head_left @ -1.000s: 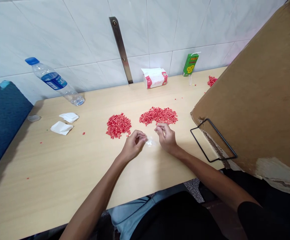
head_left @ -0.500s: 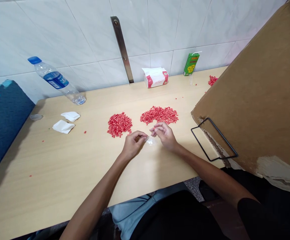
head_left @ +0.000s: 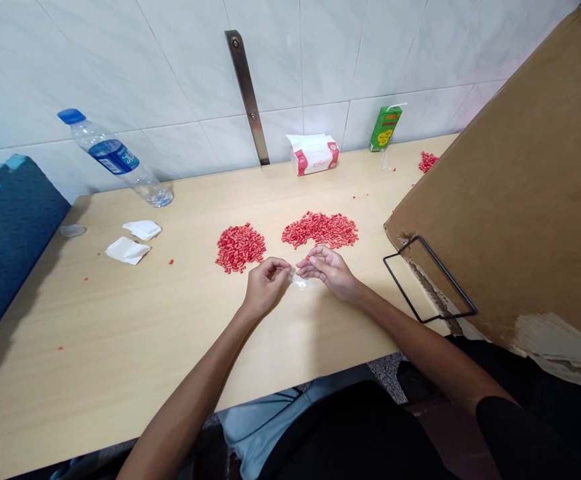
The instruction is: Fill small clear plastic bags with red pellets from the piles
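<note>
Clear plastic film point(head_left: 299, 283), a small scrap, sits just above the light wood tabletop point(head_left: 95, 333), between the person's two hands and nearer the right one's fingertips. The left hand point(head_left: 266, 287) is curled, its thumb and fingers drawn together at the film's left edge; whether they pinch it is too small to tell. The right hand point(head_left: 330, 271) is loosely open, palm down, its fingers point(head_left: 306, 269) reaching left toward the film without a visible grip. Just far of the hands lie two heaps of red plastic pellets point(head_left: 240, 247), one left and one right, with loose pellets strewn across the table and a smaller heap far right. Left of them are two crumpled white tissues point(head_left: 131, 251). Along the far edge, by the white tiled wall point(head_left: 170, 67), stand a tissue box point(head_left: 313, 155) and a green drink carton point(head_left: 385, 129), and a clear water bottle point(head_left: 115, 158) with a blue cap lies tilted against the wall. A steel bracket point(head_left: 247, 97) is fixed to the tiles. A large cardboard sheet point(head_left: 500, 200) with a black wire frame point(head_left: 428, 280) leans in at right, and a blue foam mat point(head_left: 10, 247) stands at left.
</note>
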`<state>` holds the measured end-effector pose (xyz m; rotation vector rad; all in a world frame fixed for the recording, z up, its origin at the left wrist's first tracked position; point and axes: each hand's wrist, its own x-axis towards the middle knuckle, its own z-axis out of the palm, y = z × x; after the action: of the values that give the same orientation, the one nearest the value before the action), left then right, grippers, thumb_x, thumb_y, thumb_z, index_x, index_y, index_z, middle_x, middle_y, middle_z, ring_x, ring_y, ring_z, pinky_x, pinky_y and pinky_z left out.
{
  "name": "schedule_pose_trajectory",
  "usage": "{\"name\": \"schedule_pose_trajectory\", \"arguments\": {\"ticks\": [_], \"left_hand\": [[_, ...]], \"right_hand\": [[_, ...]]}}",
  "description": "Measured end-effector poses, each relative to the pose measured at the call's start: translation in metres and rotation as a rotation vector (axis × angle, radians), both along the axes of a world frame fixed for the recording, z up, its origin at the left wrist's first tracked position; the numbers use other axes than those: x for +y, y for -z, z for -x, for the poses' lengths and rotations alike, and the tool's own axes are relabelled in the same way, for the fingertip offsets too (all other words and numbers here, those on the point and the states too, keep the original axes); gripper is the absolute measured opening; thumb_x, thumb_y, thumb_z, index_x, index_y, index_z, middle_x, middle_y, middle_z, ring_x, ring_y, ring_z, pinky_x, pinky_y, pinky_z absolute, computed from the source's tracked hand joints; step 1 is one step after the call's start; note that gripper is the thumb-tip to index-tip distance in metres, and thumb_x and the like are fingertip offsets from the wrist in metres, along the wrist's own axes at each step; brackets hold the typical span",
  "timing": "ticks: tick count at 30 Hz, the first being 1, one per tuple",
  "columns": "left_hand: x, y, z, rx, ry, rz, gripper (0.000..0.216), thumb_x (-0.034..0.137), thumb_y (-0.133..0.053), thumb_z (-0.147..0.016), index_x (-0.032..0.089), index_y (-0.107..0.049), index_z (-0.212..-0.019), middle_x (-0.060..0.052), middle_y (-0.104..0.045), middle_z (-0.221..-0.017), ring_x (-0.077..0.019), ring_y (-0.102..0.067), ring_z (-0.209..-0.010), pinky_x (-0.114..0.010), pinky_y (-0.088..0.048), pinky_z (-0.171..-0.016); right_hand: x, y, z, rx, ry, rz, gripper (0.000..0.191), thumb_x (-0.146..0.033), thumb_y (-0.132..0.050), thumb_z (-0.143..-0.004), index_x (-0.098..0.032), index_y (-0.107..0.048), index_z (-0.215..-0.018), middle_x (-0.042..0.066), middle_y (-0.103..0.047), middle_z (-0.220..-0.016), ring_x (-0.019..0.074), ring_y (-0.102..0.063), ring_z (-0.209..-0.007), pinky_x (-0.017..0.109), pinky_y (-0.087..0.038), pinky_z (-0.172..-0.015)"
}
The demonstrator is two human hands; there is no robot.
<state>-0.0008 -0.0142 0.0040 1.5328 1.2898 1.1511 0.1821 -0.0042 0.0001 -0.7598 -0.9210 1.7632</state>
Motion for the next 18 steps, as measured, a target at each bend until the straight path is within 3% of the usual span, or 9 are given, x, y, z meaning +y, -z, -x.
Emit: {"name": "schedule_pose_trajectory", "arguments": {"ticks": [13,18], "left_hand": [[-0.006,-0.009,-0.007,-0.179,-0.088,-0.023,0.017,0.03,-0.069,-0.075,0.017,-0.065,-0.085,-0.004,-0.071,-0.079,-0.0178,-0.07,-0.078,-0.031,-0.055,-0.076],[-0.011,-0.006,-0.009,-0.04,-0.112,-0.106,0.014,0.029,-0.066,-0.079,0.018,-0.066,-0.088,-0.004,-0.071,-0.084,-0.0181,-0.07,-0.08,-0.032,-0.055,-0.078]], "right_hand": [[-0.008,-0.003,0.007,-0.018,-0.093,0.014,0.036,-0.044,-0.073,-0.075,-0.021,-0.05,-0.089,0.003,-0.074,-0.078,0.0164,-0.072,-0.069,0.031,-0.056,-0.068],[-0.01,-0.003,0.009,-0.04,-0.114,-0.008,0.035,-0.045,-0.072,-0.076,-0.021,-0.05,-0.089,0.003,-0.073,-0.078,0.0159,-0.071,-0.069,0.032,-0.056,-0.07]]}}
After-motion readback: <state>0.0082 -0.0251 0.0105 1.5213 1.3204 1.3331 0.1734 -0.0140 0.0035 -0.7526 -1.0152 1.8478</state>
